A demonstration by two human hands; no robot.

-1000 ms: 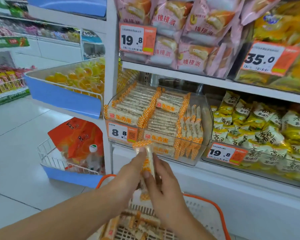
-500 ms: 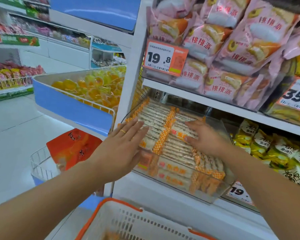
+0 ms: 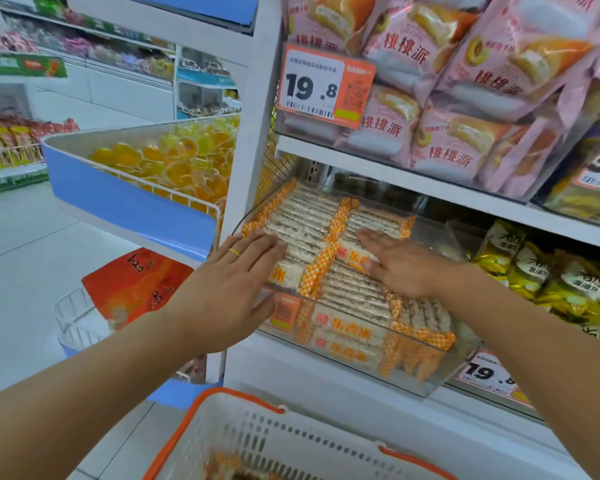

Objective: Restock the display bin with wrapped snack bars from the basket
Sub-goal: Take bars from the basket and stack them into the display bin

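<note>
A clear plastic display bin (image 3: 440,379) on the middle shelf holds several wrapped snack bars (image 3: 309,220) with orange-checked ends, laid in rows. My left hand (image 3: 229,289), with a gold ring, lies flat with straight fingers on the bars at the bin's left front. My right hand (image 3: 399,265) rests flat on the bars right of the middle seam. Below stands a white basket (image 3: 257,434) with orange rim; a few bars (image 3: 222,464) show at its bottom.
Pink cake packs (image 3: 465,98) fill the shelf above, behind a 19.8 price tag (image 3: 323,88). Yellow-green packets (image 3: 551,282) sit in the bin to the right. A blue bin of yellow jelly cups (image 3: 174,161) juts out at left, with orange bags (image 3: 132,285) beneath.
A second ago both hands held one bar above the basket. They then moved up into the bin, and both palms now lie flat on the stacked bars.
</note>
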